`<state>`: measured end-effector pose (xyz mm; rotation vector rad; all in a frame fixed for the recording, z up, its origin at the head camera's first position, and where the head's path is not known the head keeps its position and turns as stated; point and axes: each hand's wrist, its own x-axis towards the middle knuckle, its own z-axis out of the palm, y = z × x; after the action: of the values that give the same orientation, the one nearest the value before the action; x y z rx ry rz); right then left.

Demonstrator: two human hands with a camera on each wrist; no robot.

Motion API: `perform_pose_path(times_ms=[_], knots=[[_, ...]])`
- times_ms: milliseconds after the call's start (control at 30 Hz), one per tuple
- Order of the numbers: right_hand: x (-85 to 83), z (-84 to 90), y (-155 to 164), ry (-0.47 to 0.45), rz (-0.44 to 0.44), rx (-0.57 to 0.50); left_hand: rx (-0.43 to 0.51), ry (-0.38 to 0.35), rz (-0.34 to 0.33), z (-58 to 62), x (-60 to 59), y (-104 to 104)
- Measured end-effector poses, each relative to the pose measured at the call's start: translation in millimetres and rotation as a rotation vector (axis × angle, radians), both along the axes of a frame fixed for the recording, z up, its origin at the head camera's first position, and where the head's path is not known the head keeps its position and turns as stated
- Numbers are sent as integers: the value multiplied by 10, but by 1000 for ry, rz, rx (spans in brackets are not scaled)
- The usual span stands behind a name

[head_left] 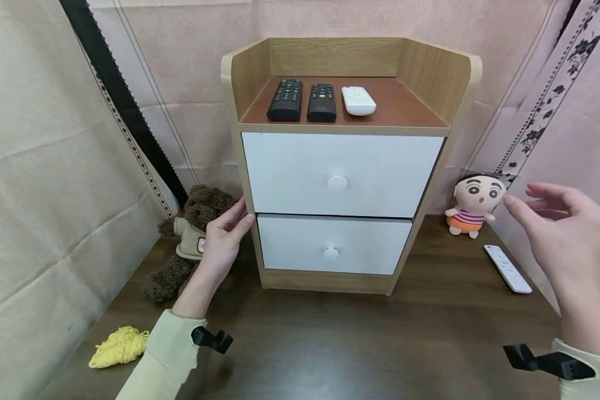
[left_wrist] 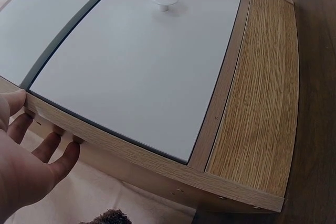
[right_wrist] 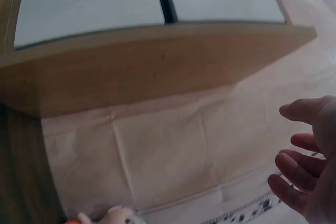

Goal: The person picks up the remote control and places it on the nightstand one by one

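A small wooden cabinet (head_left: 260, 72) with two white drawers (head_left: 290, 172) stands on a dark table (head_left: 360, 339). Its top holds two black remotes (head_left: 284, 100) and a white remote (head_left: 358, 100). My left hand (head_left: 225, 236) rests with straight fingers (left_wrist: 52, 148) against the cabinet's left side (left_wrist: 110, 145), level with the gap between the drawers. My right hand (head_left: 567, 230) hovers open in the air to the right of the cabinet, touching nothing, fingers (right_wrist: 296, 158) spread. Both drawers are closed, each with a round white knob (head_left: 337, 184).
A brown teddy bear (head_left: 192, 233) sits left of the cabinet behind my left hand. A yellow yarn clump (head_left: 120, 345) lies at the front left. Right of the cabinet stand a cartoon doll (head_left: 475, 204) and a slim white remote (head_left: 507, 268). Cloth curtains (head_left: 45, 166) enclose the table.
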<state>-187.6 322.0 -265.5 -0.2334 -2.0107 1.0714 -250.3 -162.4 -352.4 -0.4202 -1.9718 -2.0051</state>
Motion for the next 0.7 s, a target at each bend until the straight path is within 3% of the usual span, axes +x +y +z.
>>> perform_pose_path(times_ms=[267,433,567,700], knots=[[-131,-449,493,-239,-20,49,37,18,-15,-18,4,-2],[-177,-794,766,-219,54,44,35,17,-13,-16,7,-1],[-189,-1034,936,-154,139,-75,31,13,-17,-16,4,4],[-185,-1250,1091,-160,163,-163,29,10,-18,-20,-1,5]])
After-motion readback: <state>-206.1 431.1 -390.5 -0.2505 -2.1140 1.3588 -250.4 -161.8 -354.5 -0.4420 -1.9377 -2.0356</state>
